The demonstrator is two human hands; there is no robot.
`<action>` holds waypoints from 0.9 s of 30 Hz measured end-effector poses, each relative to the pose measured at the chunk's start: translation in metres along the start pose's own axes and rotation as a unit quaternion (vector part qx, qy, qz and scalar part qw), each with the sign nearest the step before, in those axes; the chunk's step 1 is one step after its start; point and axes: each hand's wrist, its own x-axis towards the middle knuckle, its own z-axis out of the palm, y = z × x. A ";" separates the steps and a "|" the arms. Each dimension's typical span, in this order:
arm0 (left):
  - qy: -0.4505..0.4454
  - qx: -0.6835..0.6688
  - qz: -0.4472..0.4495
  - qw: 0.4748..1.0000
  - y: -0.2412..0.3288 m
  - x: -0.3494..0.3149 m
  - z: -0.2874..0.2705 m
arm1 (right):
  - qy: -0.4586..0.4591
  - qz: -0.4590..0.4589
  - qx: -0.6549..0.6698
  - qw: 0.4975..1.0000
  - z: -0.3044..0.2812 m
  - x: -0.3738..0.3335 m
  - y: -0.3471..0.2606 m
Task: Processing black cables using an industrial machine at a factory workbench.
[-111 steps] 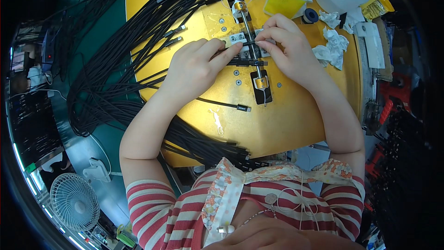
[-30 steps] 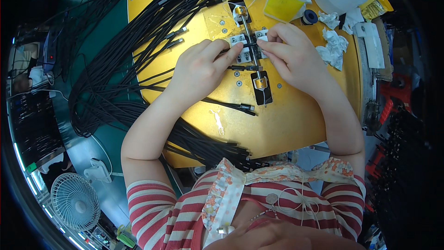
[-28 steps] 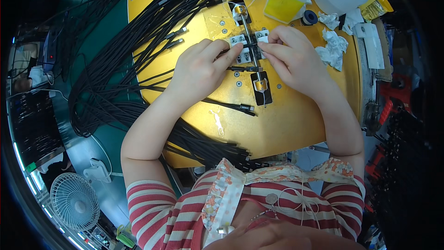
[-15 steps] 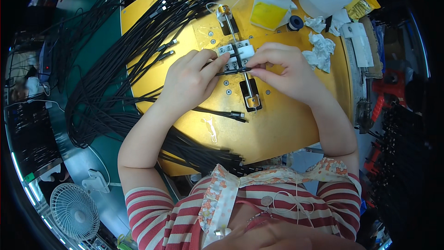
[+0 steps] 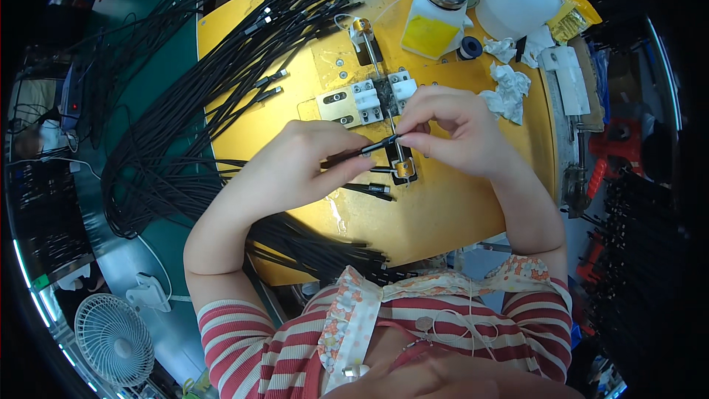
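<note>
My left hand is closed round a black cable close to its connector end. The thumb and fingertips of my right hand pinch the tip of that connector, though what shows of it there is partly covered. Between them the cable end slants up to the right over a thin metal rod. Just beyond my hands sits a small fixture with white blocks on a slotted metal plate and another white block across a dark gap. Brass-coloured ends hold the rod.
A big bundle of black cables lies to the left; more cables lie near me. At the far right of the yellow worktop stand a metal-capped bottle, a white jug and crumpled tissues. A fan stands lower left.
Both hands have come nearer to me with the cable end, away from the white blocks. The blocks and slotted plate, partly covered before, now show.
</note>
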 end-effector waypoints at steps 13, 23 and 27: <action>0.135 0.064 0.140 0.979 -0.018 -0.002 0.025 | 0.003 -0.107 -0.095 0.990 0.001 0.002 -0.010; 0.110 0.017 0.136 0.984 -0.011 -0.006 0.020 | -0.043 -0.164 -0.111 0.979 0.001 -0.001 -0.016; -0.069 -0.020 0.076 0.995 -0.006 -0.003 0.008 | -0.088 -0.106 -0.123 0.983 -0.002 -0.003 -0.011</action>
